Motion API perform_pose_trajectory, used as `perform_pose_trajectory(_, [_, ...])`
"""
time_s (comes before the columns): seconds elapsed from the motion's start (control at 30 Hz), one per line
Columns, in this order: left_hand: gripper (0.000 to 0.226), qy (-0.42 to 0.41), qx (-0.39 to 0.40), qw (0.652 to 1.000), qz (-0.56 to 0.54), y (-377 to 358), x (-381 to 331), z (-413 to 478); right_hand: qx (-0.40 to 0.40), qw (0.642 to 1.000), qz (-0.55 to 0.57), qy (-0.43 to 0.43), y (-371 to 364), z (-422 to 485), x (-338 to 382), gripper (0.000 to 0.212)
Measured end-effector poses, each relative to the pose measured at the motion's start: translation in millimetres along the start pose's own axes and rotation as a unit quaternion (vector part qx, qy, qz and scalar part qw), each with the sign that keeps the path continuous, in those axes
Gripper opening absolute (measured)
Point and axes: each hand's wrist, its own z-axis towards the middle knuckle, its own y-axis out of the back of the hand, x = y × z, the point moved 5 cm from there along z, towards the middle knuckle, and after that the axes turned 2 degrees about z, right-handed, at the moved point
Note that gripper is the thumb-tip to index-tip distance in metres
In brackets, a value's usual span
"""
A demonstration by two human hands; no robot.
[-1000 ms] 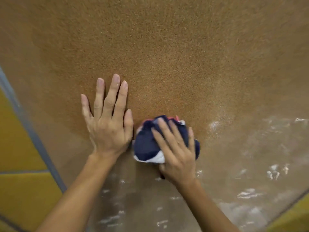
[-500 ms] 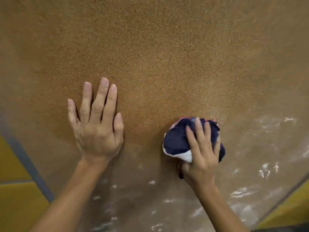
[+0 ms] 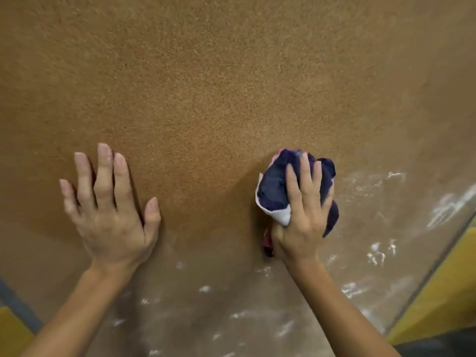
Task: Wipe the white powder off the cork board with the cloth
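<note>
1. Closest to the camera, two bare forearms come up from the bottom edge. Around them, the lower part of the cork board [image 3: 231, 86] carries white powder [image 3: 350, 289] in flecks and smears, thickest on the right.
2. A yellow surface [image 3: 438, 292] shows past the board's edge in both lower corners, with a grey strip [image 3: 15, 302] along the left one.
3. The left hand [image 3: 110, 215] lies palm-down on the cork, its fingers straight and slightly spread, holding nothing.
4. Well apart to its right, the right hand [image 3: 304, 222] curls its fingers over a bunched dark-blue cloth [image 3: 273, 189] with a white edge and presses it against the board. A bit of red shows by the heel of the hand. Chalky streaks lie near the cloth on its right.
5. Farther up, the cork is speckled brown and blurs toward the edges.
</note>
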Motion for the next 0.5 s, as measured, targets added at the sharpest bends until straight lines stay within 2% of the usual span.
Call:
perform_pose_trajectory(0.07, [0.071,0.017,0.01,1.0,-0.003,-0.6,-4.5,-1.3,-0.002,0.999,0.031,0.012,-12.7,14.2,27.8,0.048])
perform_pose_trajectory(0.17, [0.074,0.068,0.044,0.997,-0.005,4.7,-18.7,0.7,0.111,0.979,0.075,0.151,-21.5,-9.9,57.2,0.052])
perform_pose_trajectory(0.23, [0.076,0.129,0.062,0.989,-0.033,11.5,-32.3,5.0,0.168,0.964,0.098,0.18,-10.5,-28.0,41.2,0.053])
perform_pose_trajectory(0.33, [0.074,0.181,0.065,0.977,-0.092,20.3,-64.5,17.0,0.141,0.976,0.128,0.109,17.0,-31.4,-3.7,0.042])
perform_pose_trajectory(0.4, [0.068,0.142,0.059,0.981,-0.122,22.8,-98.9,26.3,0.096,0.985,0.133,0.048,35.5,-22.1,-33.9,0.038])
perform_pose_trajectory(0.5, [0.059,0.051,0.058,0.986,-0.149,18.9,-158.0,37.7,0.058,0.99,0.13,0.007,56.6,-2.4,-64.7,0.038])
